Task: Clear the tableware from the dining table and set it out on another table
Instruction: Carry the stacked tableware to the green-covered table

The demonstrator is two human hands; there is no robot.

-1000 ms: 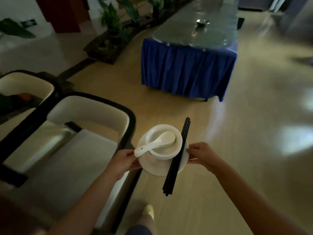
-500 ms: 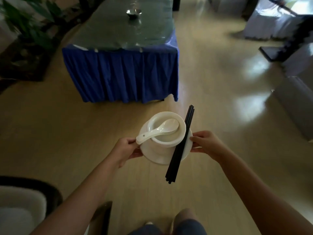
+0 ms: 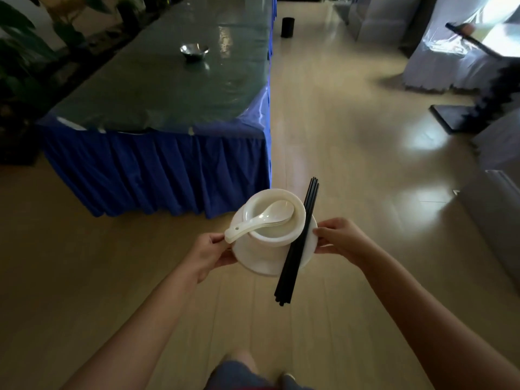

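Your forearms are bare, no sleeves showing. At the bottom centre of the frame, your blue denim shorts (image 3: 235, 374) cover your legs.

Held out over the floor (image 3: 351, 170) between both hands: left hand (image 3: 206, 256) at the left rim of the plate (image 3: 253, 261), right hand (image 3: 342, 242) at its right rim. On the plate, a bowl (image 3: 277, 233); in the bowl, a spoon (image 3: 261, 219), handle sticking out left, over the left hand's fingers (image 3: 215, 238). Across the plate's right side, just beside the bowl, chopsticks (image 3: 298, 243), overhanging front and back. Ahead and to the left, a long worktop (image 3: 168, 88) running away, a small metal bowl (image 3: 194, 51) on it, well back. Left of the worktop, plants (image 3: 25, 60). Beyond its far right corner, a bin (image 3: 287, 27) on the floor. Far right, draped furniture (image 3: 447, 57).
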